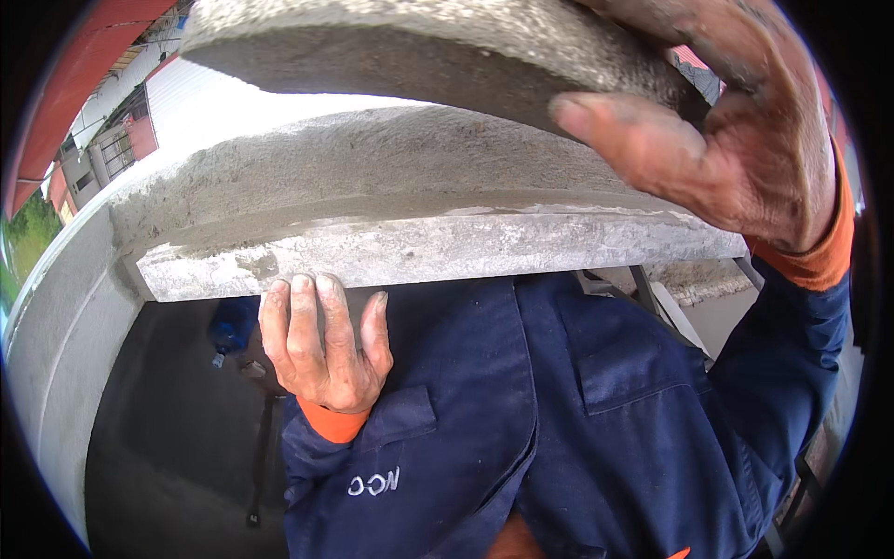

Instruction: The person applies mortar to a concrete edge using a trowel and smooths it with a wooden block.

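Note:
At the top right my right hand [722, 149] grips a thick grey slab-like tool [419, 47], possibly a float, with a speckled rough edge and a dark smooth face. The tool hangs over a rough grey cement wall [372, 154]. Below that runs a long pale ledge [484, 247] with damp, darker mortar along its back. My left hand [326, 345] rests its fingertips on the ledge's front edge, thumb apart from the fingers, left of centre. My navy work jacket with orange cuffs fills the lower middle.
A grey side wall [65, 354] bounds the left. Below the ledge lie a dark floor [158, 438] and a blue plastic bottle [228, 326]. Dark metal supports [643, 289] stand under the ledge's right end. Red-roofed buildings and greenery show beyond the wall at upper left.

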Action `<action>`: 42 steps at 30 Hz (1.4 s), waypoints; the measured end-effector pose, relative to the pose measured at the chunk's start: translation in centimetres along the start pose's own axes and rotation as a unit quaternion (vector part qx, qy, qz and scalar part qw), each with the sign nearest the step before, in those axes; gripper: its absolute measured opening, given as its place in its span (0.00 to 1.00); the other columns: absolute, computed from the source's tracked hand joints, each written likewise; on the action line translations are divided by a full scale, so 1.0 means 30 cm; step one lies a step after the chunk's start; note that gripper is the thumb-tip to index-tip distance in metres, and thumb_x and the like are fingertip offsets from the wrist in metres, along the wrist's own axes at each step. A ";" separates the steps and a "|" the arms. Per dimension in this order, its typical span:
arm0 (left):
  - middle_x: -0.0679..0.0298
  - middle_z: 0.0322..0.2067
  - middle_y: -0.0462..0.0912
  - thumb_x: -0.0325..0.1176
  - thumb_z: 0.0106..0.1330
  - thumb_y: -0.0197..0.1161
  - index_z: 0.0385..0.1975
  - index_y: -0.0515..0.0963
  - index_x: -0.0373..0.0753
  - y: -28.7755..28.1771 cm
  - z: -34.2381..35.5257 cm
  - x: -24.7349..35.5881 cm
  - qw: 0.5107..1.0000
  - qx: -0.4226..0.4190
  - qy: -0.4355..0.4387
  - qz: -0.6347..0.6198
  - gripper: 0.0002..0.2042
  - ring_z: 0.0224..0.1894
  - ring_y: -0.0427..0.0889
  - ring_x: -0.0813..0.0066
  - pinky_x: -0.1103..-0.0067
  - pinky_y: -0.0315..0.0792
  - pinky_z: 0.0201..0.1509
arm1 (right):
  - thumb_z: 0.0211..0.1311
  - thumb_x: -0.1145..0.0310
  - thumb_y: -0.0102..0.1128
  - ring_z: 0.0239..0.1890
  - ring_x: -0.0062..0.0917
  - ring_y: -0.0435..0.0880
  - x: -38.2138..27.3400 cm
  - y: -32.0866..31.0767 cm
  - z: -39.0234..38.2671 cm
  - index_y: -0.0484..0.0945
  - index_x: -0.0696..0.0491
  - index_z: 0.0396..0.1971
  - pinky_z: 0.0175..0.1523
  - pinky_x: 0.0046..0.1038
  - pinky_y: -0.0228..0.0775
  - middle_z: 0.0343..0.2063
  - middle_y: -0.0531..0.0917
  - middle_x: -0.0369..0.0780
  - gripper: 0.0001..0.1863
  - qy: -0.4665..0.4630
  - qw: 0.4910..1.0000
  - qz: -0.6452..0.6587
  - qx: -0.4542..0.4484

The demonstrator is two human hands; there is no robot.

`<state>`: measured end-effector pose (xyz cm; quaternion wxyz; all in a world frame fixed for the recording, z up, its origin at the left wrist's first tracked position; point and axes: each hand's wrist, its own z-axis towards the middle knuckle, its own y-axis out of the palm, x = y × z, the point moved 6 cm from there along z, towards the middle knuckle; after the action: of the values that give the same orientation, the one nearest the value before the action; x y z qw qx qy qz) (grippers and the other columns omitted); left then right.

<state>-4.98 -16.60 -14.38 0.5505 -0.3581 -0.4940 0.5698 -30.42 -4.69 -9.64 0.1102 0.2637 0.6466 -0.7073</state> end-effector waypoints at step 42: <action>0.54 0.40 0.77 0.34 0.48 0.68 0.33 0.81 0.30 0.191 -0.005 -0.012 0.979 0.168 0.012 -0.113 0.15 0.49 0.75 0.55 0.61 0.71 0.56 | 0.62 0.61 0.64 0.45 0.28 0.84 -0.113 0.112 0.286 0.74 0.61 0.58 0.52 0.29 0.74 0.42 0.85 0.49 0.27 0.087 0.996 -0.024 0.017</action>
<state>-6.34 -16.39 -19.96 0.6697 -0.2088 -0.4216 0.5746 -27.90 -14.13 -10.55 0.0321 0.3103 0.6477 -0.6951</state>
